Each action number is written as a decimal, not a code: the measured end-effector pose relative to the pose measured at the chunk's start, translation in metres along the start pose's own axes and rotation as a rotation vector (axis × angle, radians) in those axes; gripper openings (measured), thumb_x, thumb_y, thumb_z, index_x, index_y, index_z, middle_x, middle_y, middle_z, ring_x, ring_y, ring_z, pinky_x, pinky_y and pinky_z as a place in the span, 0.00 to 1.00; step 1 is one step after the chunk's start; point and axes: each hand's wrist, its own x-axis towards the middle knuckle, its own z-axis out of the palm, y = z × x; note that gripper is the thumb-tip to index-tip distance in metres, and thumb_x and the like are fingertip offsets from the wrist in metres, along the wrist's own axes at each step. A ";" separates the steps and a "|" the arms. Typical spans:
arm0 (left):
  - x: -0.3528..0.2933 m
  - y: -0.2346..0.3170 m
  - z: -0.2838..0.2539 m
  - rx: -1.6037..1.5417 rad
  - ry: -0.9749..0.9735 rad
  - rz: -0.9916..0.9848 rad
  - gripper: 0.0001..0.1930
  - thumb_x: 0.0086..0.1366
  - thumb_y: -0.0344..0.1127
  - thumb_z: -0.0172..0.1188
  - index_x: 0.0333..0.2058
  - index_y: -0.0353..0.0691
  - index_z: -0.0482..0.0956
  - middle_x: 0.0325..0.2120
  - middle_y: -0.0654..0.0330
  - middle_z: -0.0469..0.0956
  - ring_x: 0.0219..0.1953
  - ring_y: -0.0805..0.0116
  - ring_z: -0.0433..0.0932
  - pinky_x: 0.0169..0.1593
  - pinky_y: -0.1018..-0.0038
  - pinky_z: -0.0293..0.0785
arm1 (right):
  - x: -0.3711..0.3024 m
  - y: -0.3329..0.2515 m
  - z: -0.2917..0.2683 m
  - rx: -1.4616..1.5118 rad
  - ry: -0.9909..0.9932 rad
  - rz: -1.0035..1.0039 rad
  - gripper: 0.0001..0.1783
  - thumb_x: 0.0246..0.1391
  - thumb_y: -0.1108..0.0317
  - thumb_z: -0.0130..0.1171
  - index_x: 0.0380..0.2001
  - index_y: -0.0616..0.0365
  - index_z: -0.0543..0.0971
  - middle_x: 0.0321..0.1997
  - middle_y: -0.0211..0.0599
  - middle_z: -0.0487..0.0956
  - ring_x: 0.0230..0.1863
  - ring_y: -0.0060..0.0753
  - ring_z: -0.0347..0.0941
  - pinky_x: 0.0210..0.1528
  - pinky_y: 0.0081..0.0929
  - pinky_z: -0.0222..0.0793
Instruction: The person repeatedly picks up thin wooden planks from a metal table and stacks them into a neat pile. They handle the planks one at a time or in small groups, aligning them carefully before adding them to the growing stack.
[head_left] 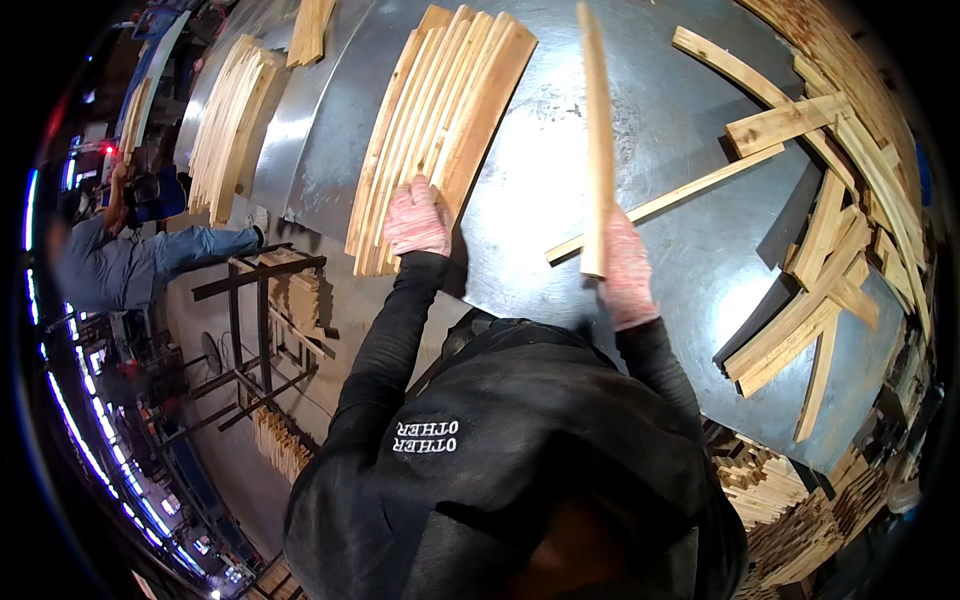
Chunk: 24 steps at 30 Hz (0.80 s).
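Observation:
My left hand (417, 217), in a pink-and-white work glove, rests with bent fingers on the near part of a row of light wooden boards (440, 110). The boards stand packed side by side on a metal table (525, 195). My right hand (627, 270), gloved alike, is closed round the near end of a single wooden board (596, 130) held on edge, pointing away from me. That hand's fingers are partly hidden behind the board. Just beyond it a thin wooden strip (680, 197) lies slanting across the table.
A loose heap of boards (830, 240) covers the table's right side. Another packed row of boards (228, 130) stands at the far left. Beside the table are a dark metal rack (262, 320) and stacked wood (770, 490). A co-worker (120, 260) stands at the left.

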 end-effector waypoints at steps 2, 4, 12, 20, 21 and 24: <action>0.003 0.009 -0.006 -0.081 0.032 -0.035 0.22 0.58 0.39 0.65 0.48 0.36 0.72 0.34 0.50 0.75 0.33 0.52 0.78 0.34 0.58 0.74 | -0.013 0.006 0.031 0.293 0.075 -0.383 0.26 0.66 0.57 0.48 0.60 0.63 0.67 0.46 0.38 0.77 0.46 0.28 0.73 0.47 0.24 0.71; -0.006 0.016 0.018 -0.421 0.137 -0.014 0.25 0.58 0.42 0.67 0.50 0.35 0.71 0.33 0.54 0.74 0.33 0.60 0.77 0.34 0.60 0.74 | -0.006 0.013 0.053 0.140 0.111 -0.378 0.31 0.65 0.57 0.52 0.63 0.67 0.64 0.51 0.42 0.75 0.52 0.27 0.69 0.53 0.25 0.68; -0.018 0.052 0.011 -1.465 -0.731 -0.590 0.23 0.61 0.36 0.64 0.51 0.28 0.73 0.40 0.53 0.80 0.40 0.68 0.78 0.44 0.73 0.75 | 0.022 0.010 -0.017 -0.618 0.816 -0.275 0.57 0.50 0.42 0.64 0.67 0.74 0.50 0.70 0.64 0.54 0.71 0.60 0.50 0.71 0.38 0.49; -0.059 0.001 -0.008 -0.308 -0.499 -0.259 0.32 0.60 0.42 0.60 0.61 0.42 0.62 0.49 0.43 0.76 0.45 0.44 0.79 0.47 0.55 0.75 | 0.011 0.060 -0.033 0.312 0.407 -0.130 0.17 0.55 0.62 0.56 0.41 0.67 0.73 0.28 0.36 0.76 0.19 0.25 0.68 0.23 0.23 0.65; -0.069 -0.010 0.002 -0.306 -0.456 -0.276 0.34 0.58 0.40 0.63 0.62 0.40 0.60 0.51 0.42 0.74 0.49 0.45 0.77 0.50 0.57 0.74 | -0.006 0.064 -0.011 0.353 0.450 -0.078 0.20 0.59 0.63 0.55 0.49 0.68 0.70 0.31 0.37 0.76 0.21 0.25 0.70 0.22 0.22 0.69; -0.074 -0.017 -0.001 -0.235 -0.331 -0.230 0.41 0.56 0.38 0.68 0.64 0.40 0.55 0.53 0.42 0.70 0.52 0.43 0.74 0.50 0.56 0.74 | -0.021 0.075 0.031 0.306 0.341 -0.301 0.22 0.59 0.64 0.54 0.51 0.69 0.68 0.33 0.45 0.78 0.24 0.37 0.74 0.28 0.30 0.74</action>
